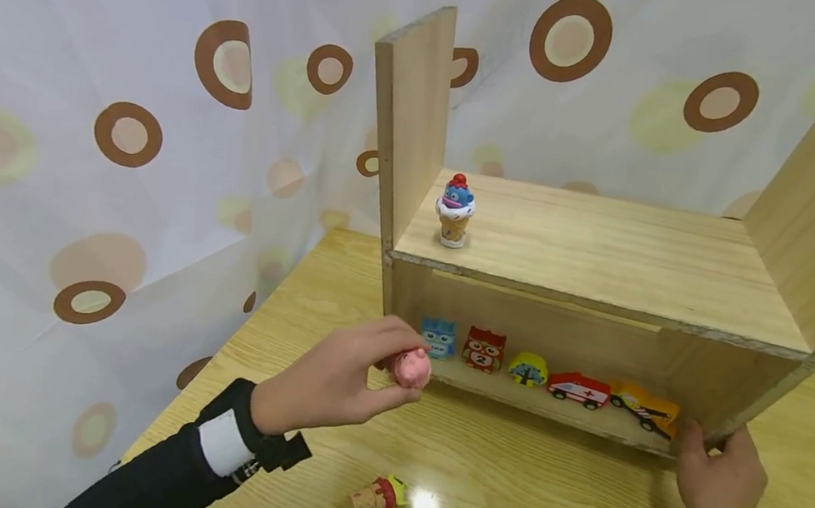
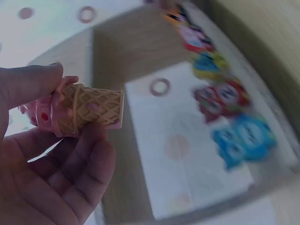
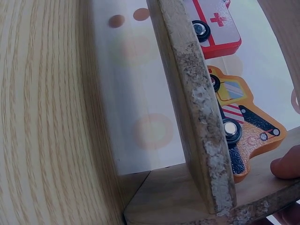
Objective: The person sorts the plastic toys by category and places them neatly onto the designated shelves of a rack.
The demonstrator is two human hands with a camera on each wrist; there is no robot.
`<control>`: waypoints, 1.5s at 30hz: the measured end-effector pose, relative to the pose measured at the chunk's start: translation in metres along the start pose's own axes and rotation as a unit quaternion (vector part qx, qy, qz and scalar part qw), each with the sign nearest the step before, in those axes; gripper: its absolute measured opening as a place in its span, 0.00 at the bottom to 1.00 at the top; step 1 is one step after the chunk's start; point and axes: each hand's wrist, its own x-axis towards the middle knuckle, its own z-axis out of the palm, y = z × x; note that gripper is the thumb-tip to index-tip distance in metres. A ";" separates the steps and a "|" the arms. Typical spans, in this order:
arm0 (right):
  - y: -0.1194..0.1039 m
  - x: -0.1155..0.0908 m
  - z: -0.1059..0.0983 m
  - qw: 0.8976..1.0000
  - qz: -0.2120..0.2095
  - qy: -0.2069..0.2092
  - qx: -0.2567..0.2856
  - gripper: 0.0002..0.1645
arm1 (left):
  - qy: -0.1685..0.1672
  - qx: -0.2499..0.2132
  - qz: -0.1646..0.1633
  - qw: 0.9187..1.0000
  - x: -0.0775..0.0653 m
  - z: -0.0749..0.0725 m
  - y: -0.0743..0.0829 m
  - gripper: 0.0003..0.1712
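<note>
My left hand (image 1: 336, 376) pinches a pink ice-cream-cone figurine (image 2: 91, 108) between thumb and fingers, in front of the shelf's left end. In the left wrist view its waffle cone points right, while the pink head is partly covered by the thumb. My right hand (image 1: 721, 478) grips the lower right side panel of the wooden shelf (image 1: 627, 245), thumb inside, beside a yellow toy truck (image 3: 243, 117). On the upper board, at the left, stands a blue-headed ice-cream-cone figurine (image 1: 455, 212). Another cone figurine (image 1: 380, 496), red and yellow on top, lies on its side on the table.
Along the lower board stand a blue owl block (image 1: 439, 337), a red owl block (image 1: 483, 350), a yellow tree block (image 1: 528, 369) and a toy ambulance (image 1: 578, 389). Tall side panels (image 1: 415, 121) rise at both ends. A patterned cloth (image 1: 155, 217) hangs behind the wooden table (image 1: 532, 486).
</note>
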 end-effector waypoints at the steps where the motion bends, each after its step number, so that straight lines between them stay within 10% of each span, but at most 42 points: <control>1: 0.000 0.000 0.000 1.000 -0.005 0.003 0.000 0.20 | 0.004 -0.023 0.002 1.000 0.008 -0.002 0.004 0.18; 8: -0.002 0.003 -0.002 1.000 -0.007 0.002 -0.001 0.19 | 0.065 -0.092 0.022 0.993 0.064 -0.012 0.027 0.21; 21: 0.000 0.001 -0.006 1.000 0.010 -0.011 -0.003 0.22 | 0.074 -0.029 -0.064 0.995 0.139 -0.015 0.042 0.21; 31: 0.003 -0.005 -0.003 1.000 0.017 -0.020 -0.016 0.20 | 0.097 0.033 -0.150 0.983 0.165 -0.003 0.036 0.18; 45: -0.001 -0.001 -0.003 1.000 0.001 -0.011 0.007 0.21 | 0.092 0.105 -0.188 0.972 0.174 0.006 0.039 0.12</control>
